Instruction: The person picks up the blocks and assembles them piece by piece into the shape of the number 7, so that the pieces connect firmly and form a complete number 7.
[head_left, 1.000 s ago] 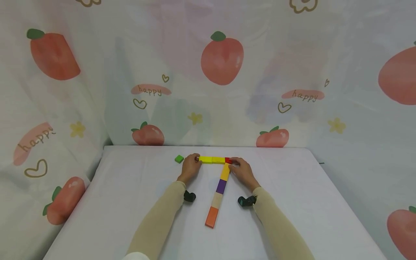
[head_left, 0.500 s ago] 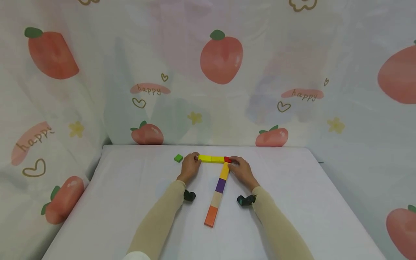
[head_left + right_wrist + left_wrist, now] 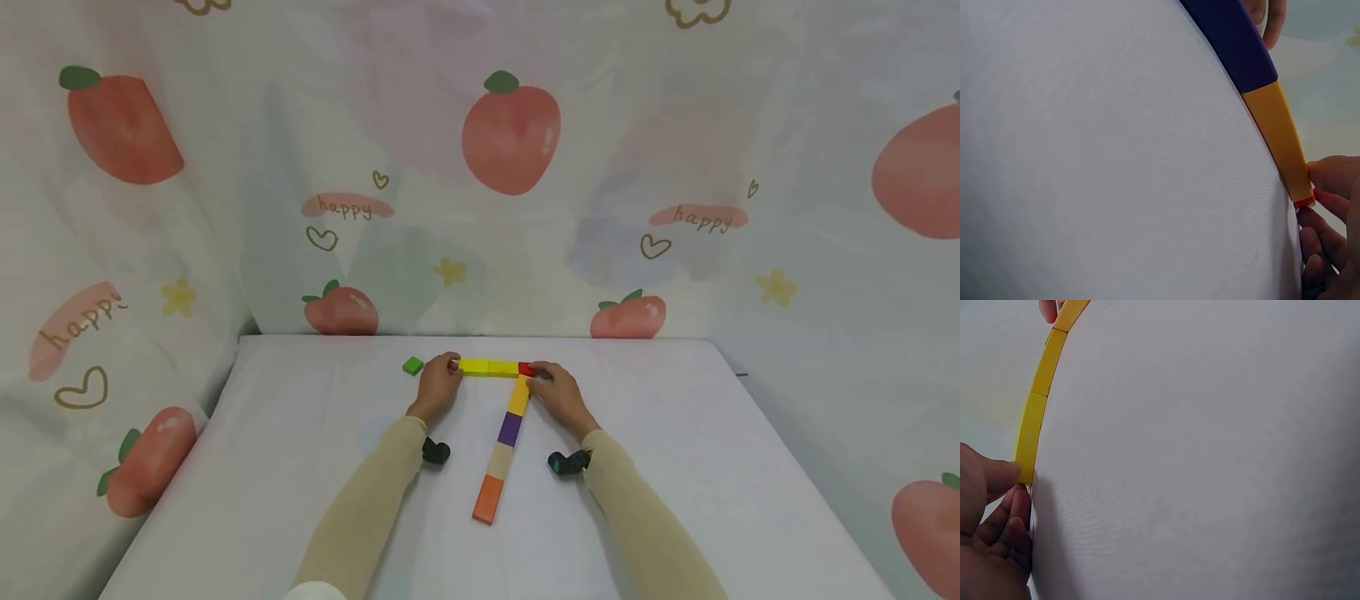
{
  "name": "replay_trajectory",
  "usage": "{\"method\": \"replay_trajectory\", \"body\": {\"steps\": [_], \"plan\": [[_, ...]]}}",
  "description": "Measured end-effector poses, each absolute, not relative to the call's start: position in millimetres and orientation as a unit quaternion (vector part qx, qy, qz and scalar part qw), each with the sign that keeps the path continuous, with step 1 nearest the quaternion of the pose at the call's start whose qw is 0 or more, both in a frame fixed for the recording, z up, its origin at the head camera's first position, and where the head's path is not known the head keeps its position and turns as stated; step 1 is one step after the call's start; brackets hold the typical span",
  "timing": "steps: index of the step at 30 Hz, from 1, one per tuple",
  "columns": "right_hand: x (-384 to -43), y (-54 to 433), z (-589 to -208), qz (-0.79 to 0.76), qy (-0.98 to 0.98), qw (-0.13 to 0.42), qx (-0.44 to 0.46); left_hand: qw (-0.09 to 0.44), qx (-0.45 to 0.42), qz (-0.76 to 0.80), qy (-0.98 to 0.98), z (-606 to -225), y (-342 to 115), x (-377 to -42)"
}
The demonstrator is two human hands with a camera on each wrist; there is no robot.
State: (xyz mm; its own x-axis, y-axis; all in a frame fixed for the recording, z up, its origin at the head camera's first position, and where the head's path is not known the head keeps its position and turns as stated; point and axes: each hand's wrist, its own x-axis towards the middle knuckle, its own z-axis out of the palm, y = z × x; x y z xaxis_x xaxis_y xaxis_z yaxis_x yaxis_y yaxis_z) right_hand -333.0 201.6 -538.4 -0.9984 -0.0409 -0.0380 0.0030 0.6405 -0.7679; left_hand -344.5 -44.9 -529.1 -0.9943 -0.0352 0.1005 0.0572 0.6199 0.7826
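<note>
My left hand [image 3: 439, 385] is at the left end of a row of two yellow blocks. Its thumb and fingers pinch the end of the left yellow block [image 3: 473, 367]; the right yellow block [image 3: 503, 368] touches it end to end. My right hand [image 3: 558, 396] grips the small red block [image 3: 524, 368] at the row's right end, partly hidden by the fingers. From that corner a slanting line runs toward me: an orange-yellow block [image 3: 519, 395], a purple block [image 3: 509, 429], a beige block [image 3: 500, 461] and an orange block [image 3: 487, 500]. The right thumb lies beside the orange-yellow block.
A small green block [image 3: 412, 366] lies left of my left hand on the white tabletop [image 3: 637, 517]. Behind the table hangs a fruit-print curtain [image 3: 420, 250]. Dark wrist cameras sit inward of both sleeves.
The blocks keep their places and both hands stay on the row's ends. Only a slight shift of the whole head view shows.
</note>
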Motion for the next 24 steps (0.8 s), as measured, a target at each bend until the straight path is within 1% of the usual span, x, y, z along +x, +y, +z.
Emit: {"method": "replay_trajectory", "body": {"steps": [9, 21, 24], "plan": [[-330.3, 200.4, -535.4, -0.422, 0.906, 0.031, -0.007, 0.052, -0.009, -0.438, -0.898, -529.8, -46.7, -343.3], [-331.2, 199.8, -537.0, -0.421, 0.907, 0.024, -0.006, 0.024, 0.002, -0.459, -0.888, -524.7, -52.5, -339.8], [-331.6, 200.2, -537.3, -0.420, 0.907, 0.024, -0.005, 0.024, -0.003, -0.461, -0.887, -524.6, -55.2, -338.6]]}}
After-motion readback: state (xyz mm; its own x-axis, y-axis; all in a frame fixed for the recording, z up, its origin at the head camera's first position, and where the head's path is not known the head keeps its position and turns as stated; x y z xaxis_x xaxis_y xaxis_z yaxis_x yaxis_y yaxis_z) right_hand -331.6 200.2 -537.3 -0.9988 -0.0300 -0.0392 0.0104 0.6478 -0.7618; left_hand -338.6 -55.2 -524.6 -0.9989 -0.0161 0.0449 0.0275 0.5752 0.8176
